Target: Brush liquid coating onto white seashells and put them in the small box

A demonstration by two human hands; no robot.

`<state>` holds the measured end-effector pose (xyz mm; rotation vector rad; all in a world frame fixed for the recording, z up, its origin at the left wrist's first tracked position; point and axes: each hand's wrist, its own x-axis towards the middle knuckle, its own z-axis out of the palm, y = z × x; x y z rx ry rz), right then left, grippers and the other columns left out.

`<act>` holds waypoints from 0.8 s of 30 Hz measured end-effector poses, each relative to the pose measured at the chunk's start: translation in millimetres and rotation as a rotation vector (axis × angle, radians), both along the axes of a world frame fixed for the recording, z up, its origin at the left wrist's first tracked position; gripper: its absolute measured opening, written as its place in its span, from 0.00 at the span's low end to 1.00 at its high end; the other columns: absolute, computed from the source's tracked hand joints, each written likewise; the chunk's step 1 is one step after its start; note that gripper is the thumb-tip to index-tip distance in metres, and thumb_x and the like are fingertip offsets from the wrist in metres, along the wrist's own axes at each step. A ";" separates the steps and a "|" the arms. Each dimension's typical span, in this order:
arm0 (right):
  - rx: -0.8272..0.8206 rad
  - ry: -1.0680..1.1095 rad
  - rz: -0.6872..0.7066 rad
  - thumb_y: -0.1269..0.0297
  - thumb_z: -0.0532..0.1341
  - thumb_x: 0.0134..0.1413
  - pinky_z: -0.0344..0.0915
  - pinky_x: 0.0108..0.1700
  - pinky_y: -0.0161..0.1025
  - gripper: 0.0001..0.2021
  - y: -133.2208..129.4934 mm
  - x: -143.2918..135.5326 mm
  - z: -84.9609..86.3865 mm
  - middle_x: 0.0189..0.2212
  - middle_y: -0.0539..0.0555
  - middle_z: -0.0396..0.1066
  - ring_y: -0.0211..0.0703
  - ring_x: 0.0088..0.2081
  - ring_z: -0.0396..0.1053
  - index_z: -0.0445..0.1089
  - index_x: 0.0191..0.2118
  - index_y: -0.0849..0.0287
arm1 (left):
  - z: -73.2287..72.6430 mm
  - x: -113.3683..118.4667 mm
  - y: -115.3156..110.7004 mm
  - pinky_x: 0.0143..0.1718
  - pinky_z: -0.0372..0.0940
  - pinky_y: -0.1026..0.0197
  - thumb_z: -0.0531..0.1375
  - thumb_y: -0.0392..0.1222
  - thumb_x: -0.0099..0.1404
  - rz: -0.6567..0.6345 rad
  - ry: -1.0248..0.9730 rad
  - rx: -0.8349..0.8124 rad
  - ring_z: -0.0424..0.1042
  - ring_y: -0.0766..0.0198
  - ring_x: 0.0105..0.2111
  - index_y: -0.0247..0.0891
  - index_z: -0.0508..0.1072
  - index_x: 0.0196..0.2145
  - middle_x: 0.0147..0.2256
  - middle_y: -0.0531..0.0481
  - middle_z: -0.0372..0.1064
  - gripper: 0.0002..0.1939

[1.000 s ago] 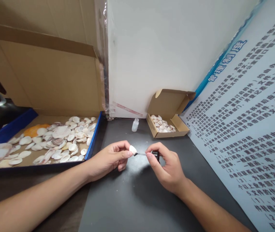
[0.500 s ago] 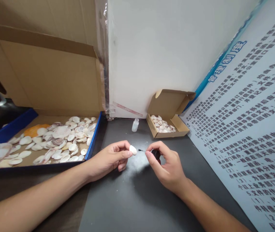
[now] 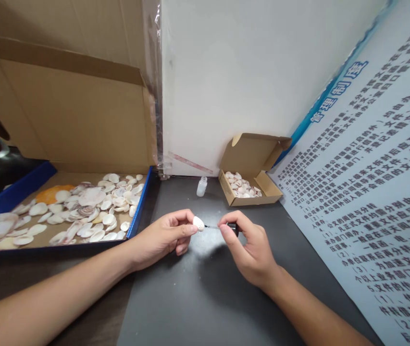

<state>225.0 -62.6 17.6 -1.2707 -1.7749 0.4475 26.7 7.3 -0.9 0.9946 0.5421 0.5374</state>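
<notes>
Between the thumb and fingers of my left hand (image 3: pixel 176 232) is a small white seashell (image 3: pixel 199 223) with tiny dark dots on its face. My right hand (image 3: pixel 246 245) pinches a thin brush (image 3: pixel 212 227) with a black cap at its back end. The brush tip reaches the shell's right edge; whether it touches cannot be made out. Behind both hands, a small translucent bottle (image 3: pixel 201 187) stands upright and uncapped on the dark grey mat (image 3: pixel 168 298).
At the left lies a large blue-edged box (image 3: pixel 139 204) holding many shells, its cardboard lid raised. A small cardboard box (image 3: pixel 250 201) with more shells stands open at the back right. A white wall panel (image 3: pixel 226 86) rises behind, and a printed board (image 3: pixel 370 168) leans along the right.
The brush has come closer to the shell's edge, and more of its stem and black cap now show in my right hand. The left hand and shell have stayed put.
</notes>
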 end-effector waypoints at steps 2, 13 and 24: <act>-0.008 0.005 0.023 0.65 0.54 0.65 0.56 0.25 0.32 0.07 -0.4 0.8 0.4 0.20 0.44 0.58 0.34 0.20 0.56 0.66 0.36 0.57 | 0.2 0.2 -0.2 0.22 0.51 0.67 0.69 0.48 0.58 0.002 -0.001 -0.004 0.54 0.75 0.18 0.37 0.68 0.31 0.18 0.61 0.56 0.15; -0.024 0.006 0.026 0.64 0.54 0.65 0.55 0.25 0.32 0.07 -1.5 1.3 -1.0 0.19 0.43 0.57 0.33 0.20 0.56 0.66 0.36 0.57 | 0.4 0.0 -0.2 0.22 0.51 0.67 0.69 0.47 0.58 0.001 -0.010 -0.015 0.55 0.74 0.18 0.37 0.68 0.31 0.18 0.61 0.56 0.14; -0.026 -0.003 0.013 0.64 0.51 0.67 0.55 0.24 0.32 0.09 -1.4 0.3 1.4 0.19 0.44 0.57 0.34 0.20 0.56 0.66 0.36 0.57 | 1.2 0.6 -0.2 0.23 0.50 0.66 0.68 0.47 0.58 0.000 -0.005 -0.013 0.55 0.74 0.18 0.38 0.68 0.32 0.19 0.61 0.57 0.14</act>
